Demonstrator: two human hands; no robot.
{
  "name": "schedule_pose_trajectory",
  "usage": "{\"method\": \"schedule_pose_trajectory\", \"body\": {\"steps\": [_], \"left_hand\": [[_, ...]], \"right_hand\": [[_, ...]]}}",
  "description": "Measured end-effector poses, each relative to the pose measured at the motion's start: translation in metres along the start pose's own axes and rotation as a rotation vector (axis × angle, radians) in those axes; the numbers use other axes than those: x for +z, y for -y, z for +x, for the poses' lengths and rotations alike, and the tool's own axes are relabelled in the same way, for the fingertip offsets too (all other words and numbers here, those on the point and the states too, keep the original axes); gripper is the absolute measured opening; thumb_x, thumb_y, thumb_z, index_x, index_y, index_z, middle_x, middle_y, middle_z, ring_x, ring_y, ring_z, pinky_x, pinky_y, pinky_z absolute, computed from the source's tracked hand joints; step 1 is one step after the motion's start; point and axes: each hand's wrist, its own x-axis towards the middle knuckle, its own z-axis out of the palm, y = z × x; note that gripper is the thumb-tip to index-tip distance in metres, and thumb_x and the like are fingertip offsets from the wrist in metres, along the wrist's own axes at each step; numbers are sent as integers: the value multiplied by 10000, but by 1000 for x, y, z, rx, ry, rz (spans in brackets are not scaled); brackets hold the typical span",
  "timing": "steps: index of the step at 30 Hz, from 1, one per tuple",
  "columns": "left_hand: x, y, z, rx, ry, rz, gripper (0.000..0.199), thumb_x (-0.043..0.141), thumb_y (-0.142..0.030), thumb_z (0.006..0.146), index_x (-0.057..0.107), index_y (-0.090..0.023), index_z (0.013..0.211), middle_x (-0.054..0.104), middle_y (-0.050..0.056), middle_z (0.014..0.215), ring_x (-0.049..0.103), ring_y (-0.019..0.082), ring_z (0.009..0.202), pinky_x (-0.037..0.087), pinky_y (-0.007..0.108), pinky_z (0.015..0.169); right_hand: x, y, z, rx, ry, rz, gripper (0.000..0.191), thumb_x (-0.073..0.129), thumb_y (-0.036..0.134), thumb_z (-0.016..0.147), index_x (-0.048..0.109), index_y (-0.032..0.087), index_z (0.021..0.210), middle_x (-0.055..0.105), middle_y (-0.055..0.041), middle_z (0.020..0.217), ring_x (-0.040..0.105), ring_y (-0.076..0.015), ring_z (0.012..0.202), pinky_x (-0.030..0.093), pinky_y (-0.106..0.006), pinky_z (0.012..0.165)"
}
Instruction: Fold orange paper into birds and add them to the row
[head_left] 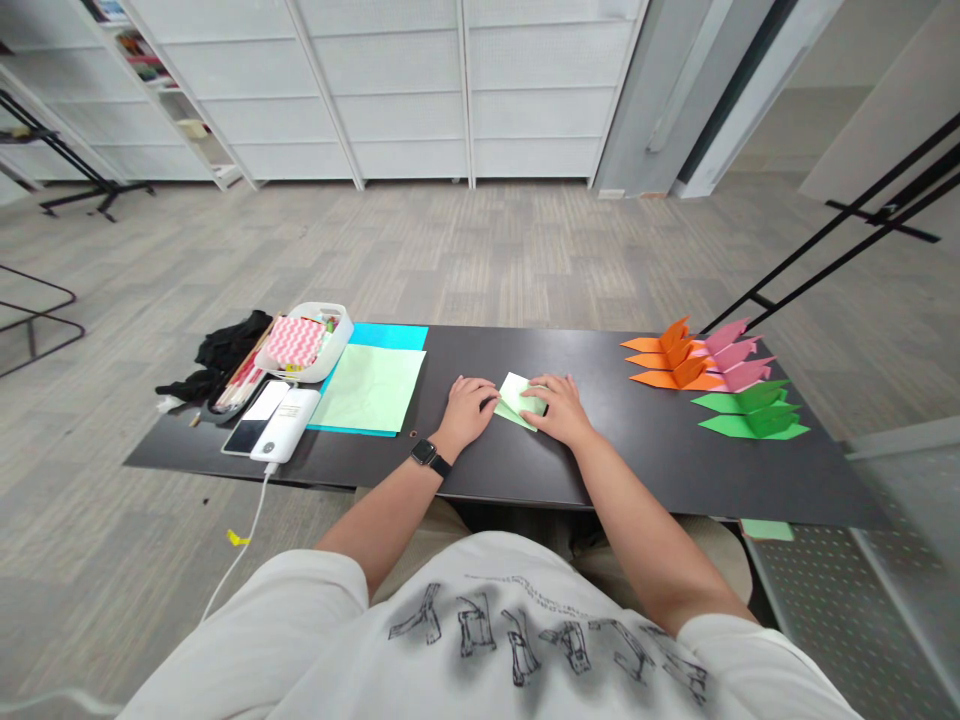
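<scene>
A small pale green folded paper lies on the dark table between my hands, with a flap along its lower left part. My left hand is at its left edge, thumb and fingertips pressed together on the paper's corner. On the right side, my right hand rests with its fingers curved and apart over the paper, the thumb low and the fingertips higher up. The paper lies against the tabletop.
Light green sheets lie over blue ones at the left. Beyond are a white basket, a phone, a white power bank and black cloth. Orange, pink and green folded papers stand right.
</scene>
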Motion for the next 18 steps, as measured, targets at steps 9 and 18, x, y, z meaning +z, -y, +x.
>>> {"method": "schedule_pose_trajectory", "body": {"steps": [9, 18], "left_hand": [[1, 2, 12, -57, 38, 4, 83, 672, -248, 983, 746, -264, 1018, 741, 39, 1266, 651, 255, 1248, 319, 556, 1287], [11, -8, 25, -84, 10, 16, 84, 656, -253, 984, 722, -262, 1034, 709, 61, 1272, 625, 258, 1293, 331, 544, 1280]], "right_hand": [[1, -4, 0, -5, 45, 7, 374, 591, 264, 958, 825, 413, 1209, 724, -37, 1348, 530, -333, 1399, 97, -777, 1269], [-2, 2, -1, -28, 48, -9, 329, 716, 352, 900, 815, 369, 1214, 721, -58, 1358, 528, -370, 1406, 90, -796, 1264]]}}
